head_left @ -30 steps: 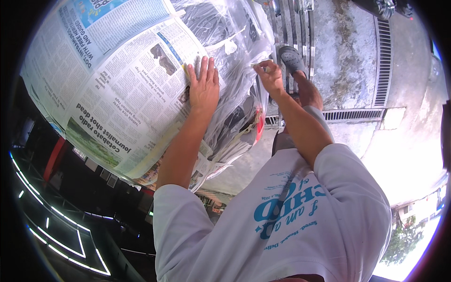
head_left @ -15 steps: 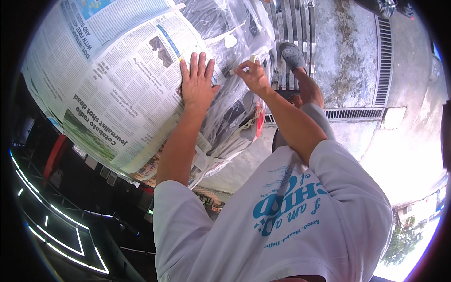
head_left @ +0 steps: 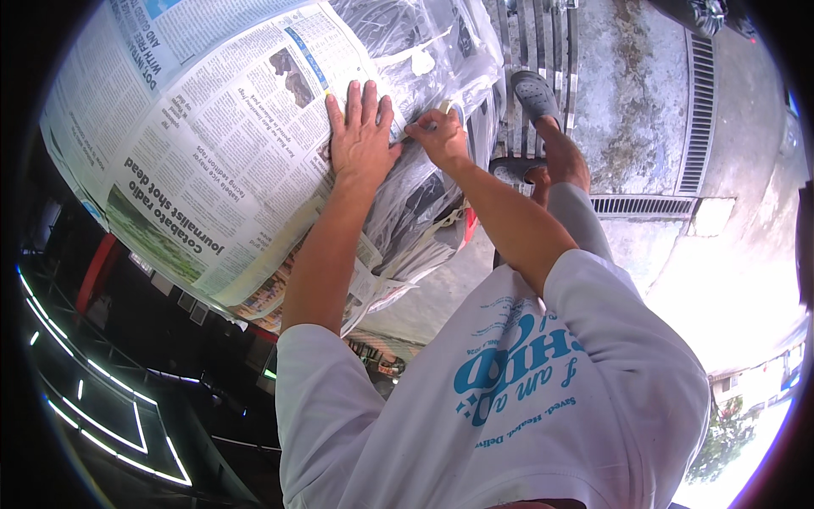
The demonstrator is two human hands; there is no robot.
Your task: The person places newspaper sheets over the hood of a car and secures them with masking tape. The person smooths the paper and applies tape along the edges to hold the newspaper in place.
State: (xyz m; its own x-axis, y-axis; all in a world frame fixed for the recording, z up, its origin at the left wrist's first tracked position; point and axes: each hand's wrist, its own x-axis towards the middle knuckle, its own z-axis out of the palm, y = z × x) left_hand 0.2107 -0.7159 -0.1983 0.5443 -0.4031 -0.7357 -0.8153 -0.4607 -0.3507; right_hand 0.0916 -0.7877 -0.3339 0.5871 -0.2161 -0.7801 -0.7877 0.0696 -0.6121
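Sheets of newspaper (head_left: pixel 220 144) cover a large rounded surface on the left. My left hand (head_left: pixel 363 142) lies flat on the paper close to its right edge, fingers stretched out and slightly apart. Beside it, my right hand (head_left: pixel 441 142) pinches cream-coloured masking tape (head_left: pixel 445 107) at the border where paper meets plastic. Most of the tape is hidden by the fingers, so its full shape cannot be made out. Crumpled clear plastic sheeting (head_left: pixel 398 222) runs along the right of the newspaper, above and below my right hand, with dark shapes showing through it.
Dark slats (head_left: pixel 536 59) stand past the plastic. My foot in a grey clog (head_left: pixel 534 95) is on stained concrete (head_left: pixel 627 119), near metal drain grates (head_left: pixel 699 110). Bright light strips (head_left: pixel 110 382) glow in the dark area at lower left.
My right hand has moved left with the tape, nearer to my left hand and the paper's edge. The left hand stays flat on the newspaper, shifted slightly.
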